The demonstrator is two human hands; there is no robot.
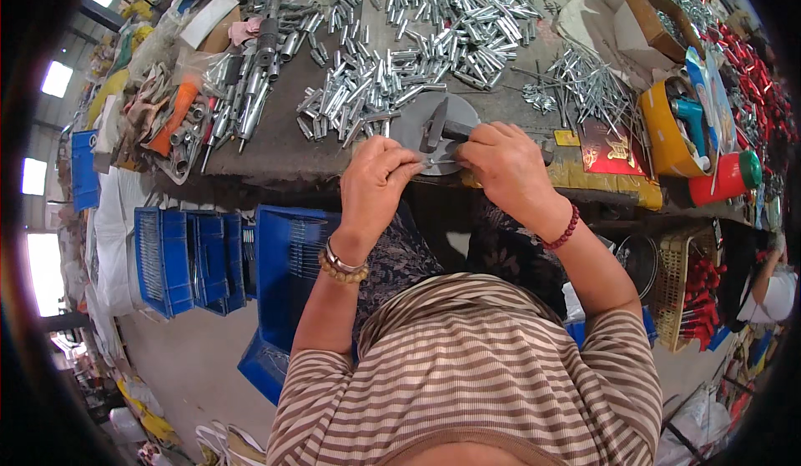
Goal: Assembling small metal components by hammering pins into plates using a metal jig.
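Note:
At the bench's front edge, my left hand is closed in a pinch, thumb and forefinger together over a round grey plate. A small shiny bit shows at those fingertips, too small to name. My right hand is closed around the dark handle of a hammer, whose head lies over the plate between both hands. The handle's end shows past the far side of the right hand. Just beyond the plate lies a wide heap of short silver metal tubes.
To the left lie long metal tools and an orange cone-shaped piece. Thin metal rods, a red card and a yellow container are on the right. Blue bins stand below, left; another person is far right.

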